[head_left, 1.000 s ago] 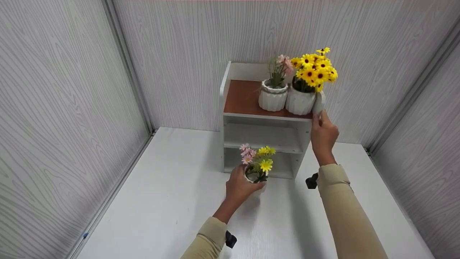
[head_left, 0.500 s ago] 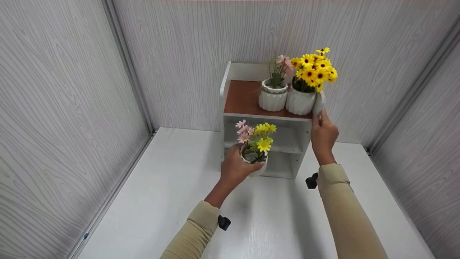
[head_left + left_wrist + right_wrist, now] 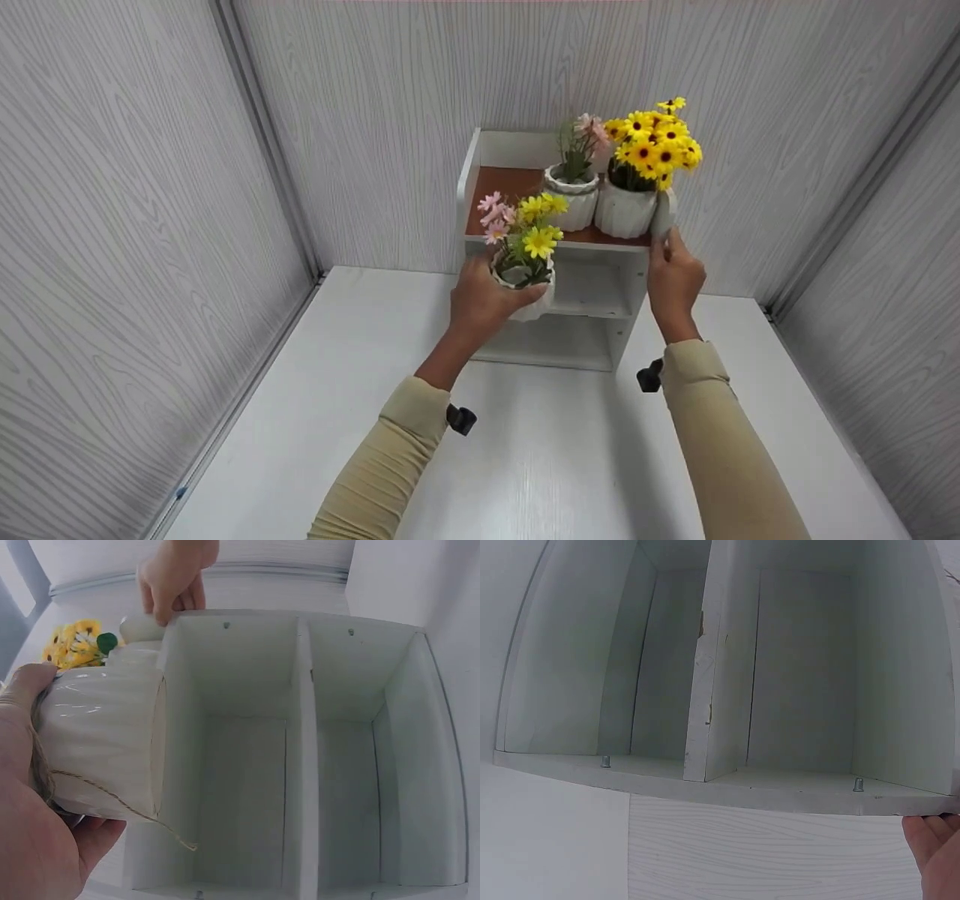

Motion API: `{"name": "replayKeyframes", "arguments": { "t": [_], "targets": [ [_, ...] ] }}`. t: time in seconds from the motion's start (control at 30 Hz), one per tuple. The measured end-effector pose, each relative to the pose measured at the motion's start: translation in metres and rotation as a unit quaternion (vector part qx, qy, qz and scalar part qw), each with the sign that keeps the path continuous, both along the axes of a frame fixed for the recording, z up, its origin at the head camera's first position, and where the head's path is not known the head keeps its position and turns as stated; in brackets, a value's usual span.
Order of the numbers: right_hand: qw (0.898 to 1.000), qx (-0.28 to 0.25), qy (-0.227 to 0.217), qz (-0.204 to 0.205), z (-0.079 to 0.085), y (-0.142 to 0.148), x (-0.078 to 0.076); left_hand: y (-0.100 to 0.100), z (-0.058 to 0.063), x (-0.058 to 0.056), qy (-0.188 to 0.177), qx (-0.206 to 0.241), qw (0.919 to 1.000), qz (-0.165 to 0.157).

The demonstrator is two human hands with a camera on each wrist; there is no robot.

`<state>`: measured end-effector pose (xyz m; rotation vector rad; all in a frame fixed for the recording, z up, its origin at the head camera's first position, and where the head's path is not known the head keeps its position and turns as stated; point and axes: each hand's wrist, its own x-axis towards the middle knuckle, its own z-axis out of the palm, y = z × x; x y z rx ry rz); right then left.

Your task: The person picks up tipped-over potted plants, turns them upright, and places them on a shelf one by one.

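Note:
My left hand (image 3: 484, 296) grips a white flower pot (image 3: 101, 739) with pink and yellow flowers (image 3: 525, 225), raised before the upper part of a small white shelf (image 3: 619, 345). A twine string hangs from this pot in the left wrist view. My right hand (image 3: 675, 277) pinches the shelf's right side panel near its top front corner. On the brown top board (image 3: 495, 184) stand two more white pots: one with pale pink flowers (image 3: 571, 202), partly hidden by the held plant, and one with yellow dark-centred flowers (image 3: 626, 210) beside the right panel.
Below the top board the shelf has two compartments, seen bare inside in the left wrist view. It stands on a white table (image 3: 360, 315) against a wood-grain back wall (image 3: 375, 150). Similar panels rise on the left and right.
My left hand has lifted the pink-and-yellow flower pot from near the shelf's base to close to the top board. The right hand has stayed at the side panel.

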<state>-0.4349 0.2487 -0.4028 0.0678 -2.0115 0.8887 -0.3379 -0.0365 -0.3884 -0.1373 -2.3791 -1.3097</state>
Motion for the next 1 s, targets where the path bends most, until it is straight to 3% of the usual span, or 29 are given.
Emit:
{"name": "replayKeyframes", "arguments": {
  "t": [0.3,0.5,0.77,1.0],
  "targets": [
    [1.000,-0.008,0.002,-0.005,0.003,0.000,0.002,-0.012,0.036,-0.019,0.028,-0.009,0.9993,0.021],
    [1.000,-0.005,0.000,0.001,0.000,-0.001,0.002,-0.015,0.052,-0.037,0.022,-0.015,0.9988,0.041],
    [1.000,-0.005,-0.007,-0.006,0.000,0.000,0.000,-0.016,0.065,-0.058,0.001,-0.014,0.9985,0.054],
    [1.000,-0.007,-0.008,-0.002,0.000,0.001,0.001,-0.012,0.066,-0.072,-0.008,-0.013,0.9985,0.052]
  ]
}}
